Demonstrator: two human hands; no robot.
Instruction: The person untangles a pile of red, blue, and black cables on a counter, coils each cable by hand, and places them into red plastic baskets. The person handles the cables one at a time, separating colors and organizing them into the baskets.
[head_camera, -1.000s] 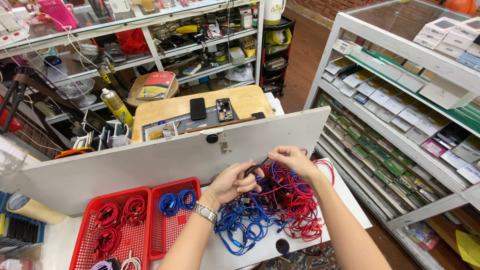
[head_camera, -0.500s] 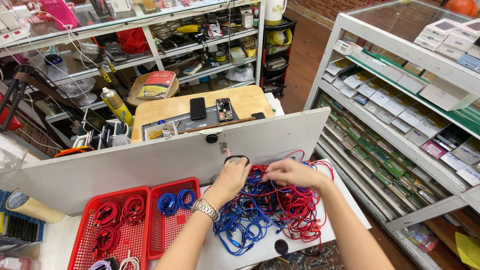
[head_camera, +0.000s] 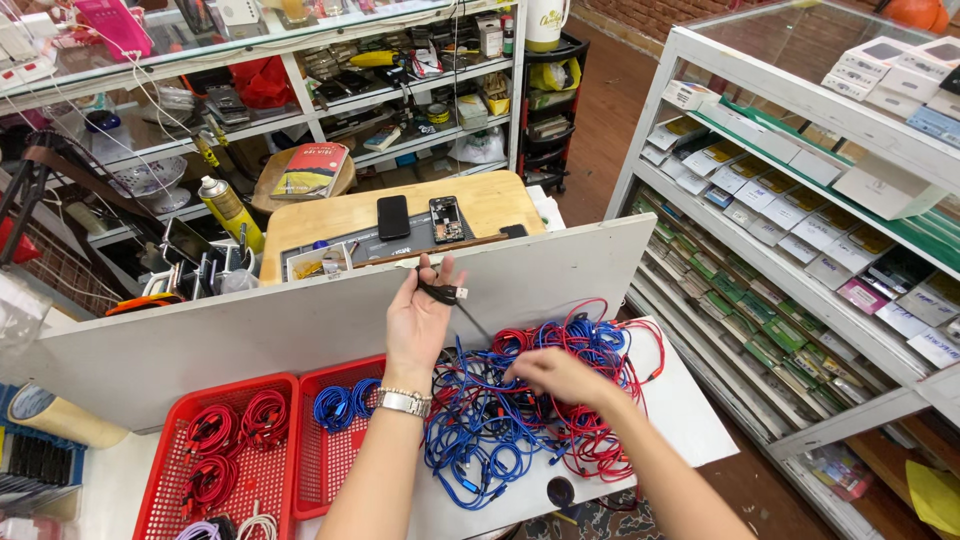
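My left hand (head_camera: 418, 318) is raised above the table, pinching the plug end of a black cable (head_camera: 440, 292) that trails down into a tangled pile of red and blue cables (head_camera: 530, 400). My right hand (head_camera: 556, 375) rests low on that pile, fingers dug into the strands. A metal watch sits on my left wrist. Left of the pile stand two red baskets: one (head_camera: 310, 460) holds coiled blue cables (head_camera: 340, 405), the other (head_camera: 165, 480) holds coiled red cables (head_camera: 235, 430).
A white board (head_camera: 250, 330) stands upright behind the table. Beyond it is a wooden desk (head_camera: 480, 200) with phones and tools. White shelves (head_camera: 800, 200) with boxed goods run along the right. Cluttered shelving fills the back left.
My left hand has lifted off the pile, drawing a black cable end upward. My right hand has dropped lower onto the tangle.
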